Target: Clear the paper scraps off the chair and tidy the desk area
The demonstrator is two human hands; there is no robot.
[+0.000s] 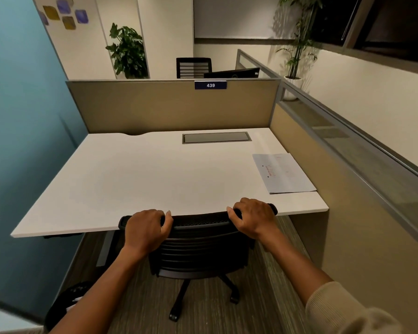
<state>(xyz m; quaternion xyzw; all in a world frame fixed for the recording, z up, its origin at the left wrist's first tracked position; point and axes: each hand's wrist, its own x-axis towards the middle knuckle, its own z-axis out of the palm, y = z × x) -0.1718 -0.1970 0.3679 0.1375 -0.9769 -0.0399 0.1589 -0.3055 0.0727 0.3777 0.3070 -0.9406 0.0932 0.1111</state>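
Note:
A black mesh office chair (198,251) stands pushed against the front edge of the white desk (135,179); its seat is hidden under the desktop. My left hand (146,229) grips the left end of the chair's top rail. My right hand (252,218) grips the right end of the same rail. A white sheet of paper (284,173) with small red marks lies flat near the desk's right edge. No paper scraps are visible on the chair.
Tan partition panels (174,104) close the desk's back and right side, and a blue wall (22,141) stands at left. A grey cable hatch (216,137) sits in the desktop. A black bin (65,302) with white scraps rests on the floor at lower left.

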